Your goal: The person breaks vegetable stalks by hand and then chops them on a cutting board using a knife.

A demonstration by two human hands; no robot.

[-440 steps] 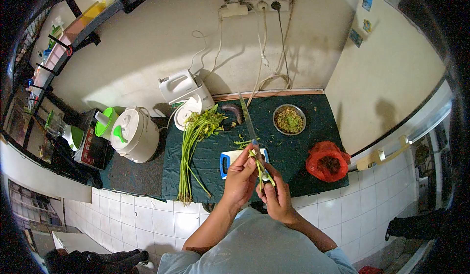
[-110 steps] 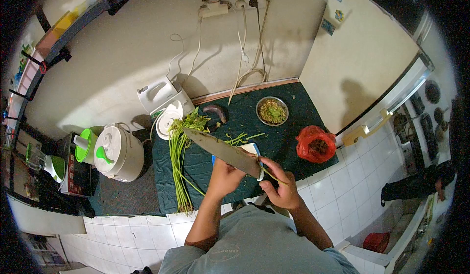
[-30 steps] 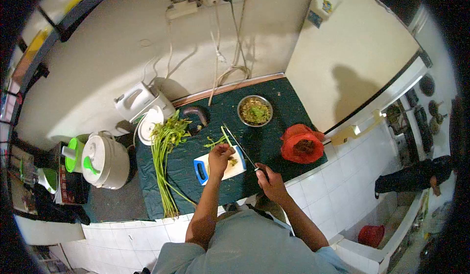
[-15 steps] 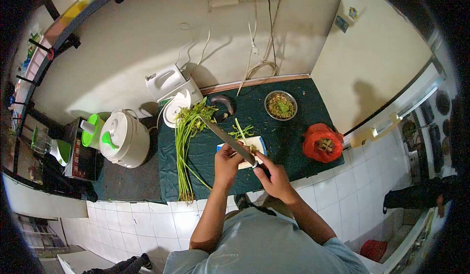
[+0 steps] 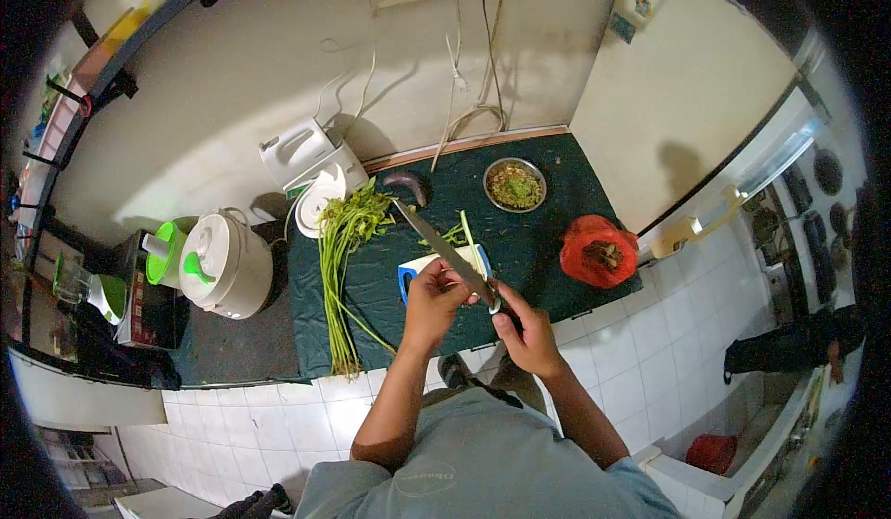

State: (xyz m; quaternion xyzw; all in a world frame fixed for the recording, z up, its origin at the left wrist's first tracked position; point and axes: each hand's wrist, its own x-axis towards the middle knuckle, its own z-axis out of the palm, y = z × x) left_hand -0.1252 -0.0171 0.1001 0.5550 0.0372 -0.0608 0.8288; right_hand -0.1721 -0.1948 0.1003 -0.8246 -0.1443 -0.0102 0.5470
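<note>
My right hand is closed round the handle end of a large knife, whose blade points up and to the left. Close to the blade's lower part, my left hand has its fingers curled in a pinch; what they hold, if anything, is hidden. Beneath the hands lies a white cutting board with a blue edge. Pale green stalks rest on its right part, with leafy scraps beyond. Left of the board spreads a bunch of long-stemmed leafy greens.
At the back stand a metal bowl of chopped greens and an eggplant. A red plastic bag sits at the right edge. A white mixer and a rice cooker are on the left.
The view has shifted slightly, moving the table up and left in it. Relative to the board, both hands and the knife have come right and a little nearer my body.
</note>
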